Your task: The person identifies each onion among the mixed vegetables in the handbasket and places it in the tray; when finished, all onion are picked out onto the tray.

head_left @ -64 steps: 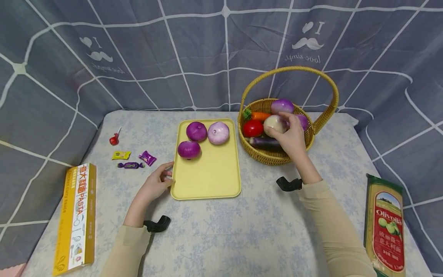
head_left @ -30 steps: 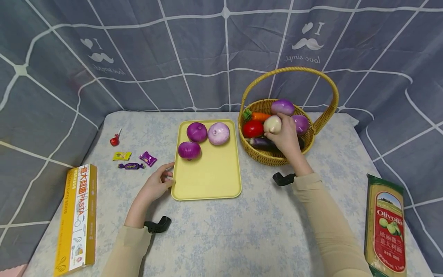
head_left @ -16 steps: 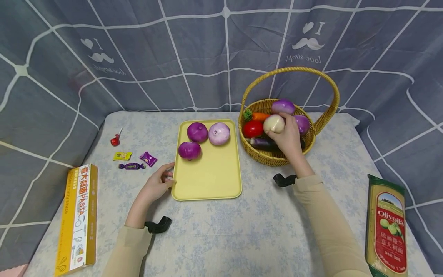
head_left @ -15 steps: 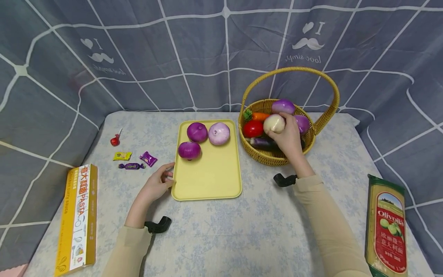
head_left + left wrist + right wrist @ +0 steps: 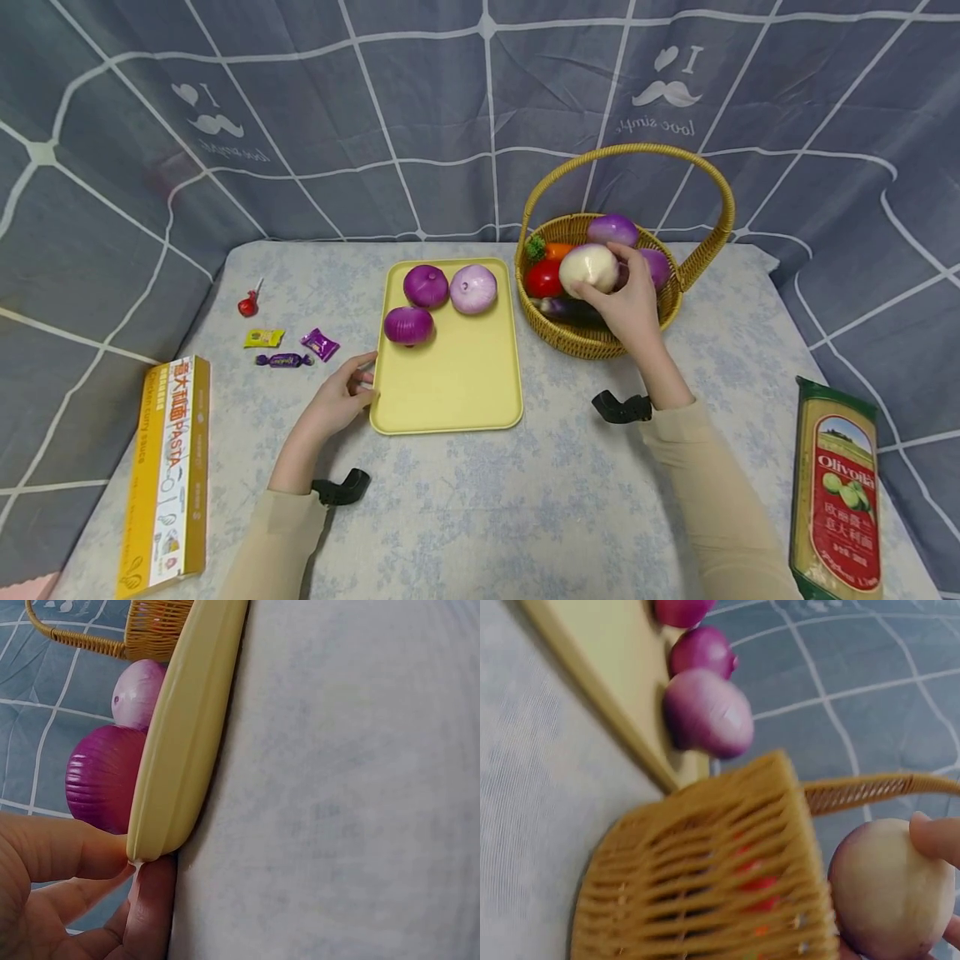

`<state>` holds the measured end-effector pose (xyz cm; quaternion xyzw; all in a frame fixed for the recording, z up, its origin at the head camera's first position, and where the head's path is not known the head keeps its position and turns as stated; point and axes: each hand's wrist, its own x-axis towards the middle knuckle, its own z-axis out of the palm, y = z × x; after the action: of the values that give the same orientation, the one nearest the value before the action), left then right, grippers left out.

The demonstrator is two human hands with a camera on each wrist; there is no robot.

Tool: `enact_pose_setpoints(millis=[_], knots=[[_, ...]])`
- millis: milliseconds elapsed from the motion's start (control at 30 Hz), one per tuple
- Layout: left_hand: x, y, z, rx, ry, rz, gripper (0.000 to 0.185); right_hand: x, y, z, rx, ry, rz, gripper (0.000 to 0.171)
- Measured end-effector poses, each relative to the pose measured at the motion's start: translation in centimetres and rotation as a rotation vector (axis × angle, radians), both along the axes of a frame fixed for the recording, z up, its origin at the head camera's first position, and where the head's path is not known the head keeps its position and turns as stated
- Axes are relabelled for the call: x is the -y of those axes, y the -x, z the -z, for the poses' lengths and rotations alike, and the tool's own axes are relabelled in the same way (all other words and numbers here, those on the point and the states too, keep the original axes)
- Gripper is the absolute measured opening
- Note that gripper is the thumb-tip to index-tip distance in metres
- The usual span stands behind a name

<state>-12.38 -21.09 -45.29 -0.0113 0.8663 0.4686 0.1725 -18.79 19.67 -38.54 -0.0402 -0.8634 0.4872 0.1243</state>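
In the head view my right hand [image 5: 632,292] holds a round, cream-white vegetable [image 5: 587,268] just above the contents of the wicker basket [image 5: 558,337]. The right wrist view shows a purple tinge along the edge of this round vegetable [image 5: 889,889]; its kind is unclear. Thumb and fingers curl round it. At the left side of the yellow tray [image 5: 450,392], my left hand [image 5: 341,400] pinches the rim, as the left wrist view shows. Two dark purple onions [image 5: 426,286] and a paler onion [image 5: 473,289] sit on the tray's far part.
The basket also holds a tomato [image 5: 543,278], a carrot [image 5: 558,251], an eggplant [image 5: 572,310] and purple round vegetables [image 5: 612,230] under a tall handle [image 5: 637,149]. Wrapped candies [image 5: 284,360] and a lollipop [image 5: 247,305] lie left, near a pasta box [image 5: 167,475]. A spaghetti pack [image 5: 836,492] lies right.
My right hand has lifted the cream-white vegetable slightly from its spot in the basket, towards the camera and a little left. My left hand stays at the tray's rim.
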Motion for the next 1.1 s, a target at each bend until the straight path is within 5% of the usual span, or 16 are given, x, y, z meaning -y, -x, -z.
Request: enact_pose_setpoints(millis=[567, 1100], knots=[[0.0, 0.1, 0.1, 0.013, 0.007, -0.009, 0.062, 4.9, -1.1, -1.1, 0.026, 0.191, -0.195, 0.076], [-0.1, 0.0, 0.1, 0.015, 0.001, -0.016, 0.063, 11.2, -2.1, 1.0, 0.124, 0.172, -0.33, 0.073]])
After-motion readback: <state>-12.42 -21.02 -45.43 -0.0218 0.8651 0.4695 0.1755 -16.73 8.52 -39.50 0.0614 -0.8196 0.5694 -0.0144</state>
